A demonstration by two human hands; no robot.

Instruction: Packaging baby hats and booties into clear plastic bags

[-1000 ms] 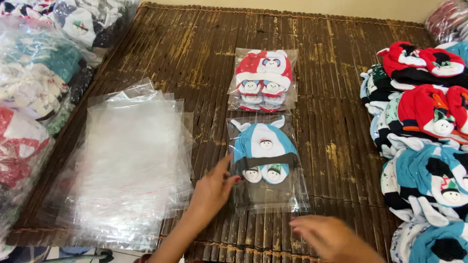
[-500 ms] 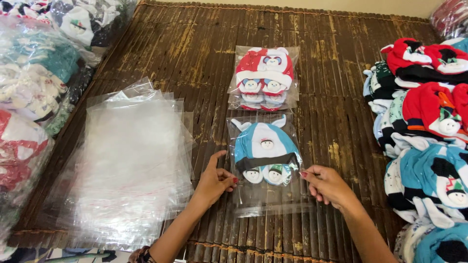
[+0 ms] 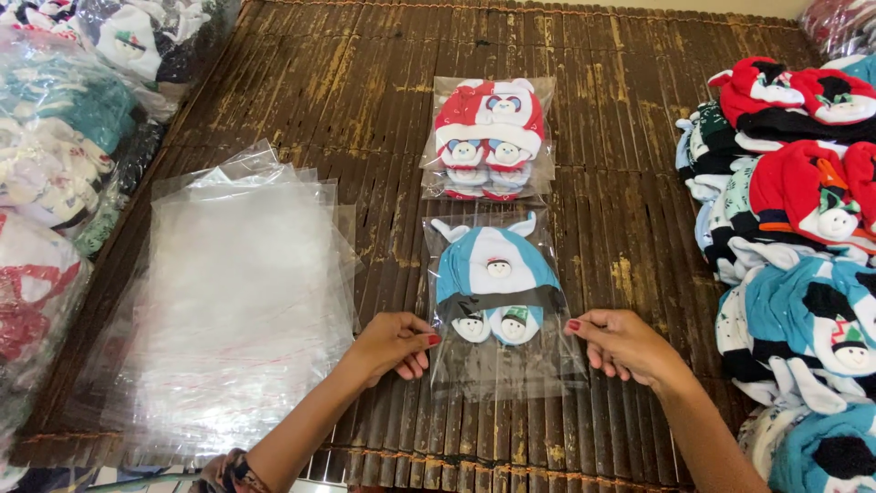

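A clear plastic bag (image 3: 504, 301) with a blue and white baby hat and small booties inside lies on the brown bamboo mat (image 3: 365, 110). My left hand (image 3: 392, 347) pinches the bag's left edge near its open lower end. My right hand (image 3: 620, 345) pinches the right edge at the same height. Just beyond this bag lies a second clear bag (image 3: 488, 137) holding a red and white hat set, untouched.
A stack of empty clear bags (image 3: 237, 301) lies at the left of the mat. Piles of loose red, blue and dark hat sets (image 3: 803, 228) fill the right side. Large plastic sacks of packed items (image 3: 46, 164) line the left edge.
My right hand came up from the mat's near edge and took hold of the bag's right edge. My left hand shifted from lying on the bag to pinching its left edge.
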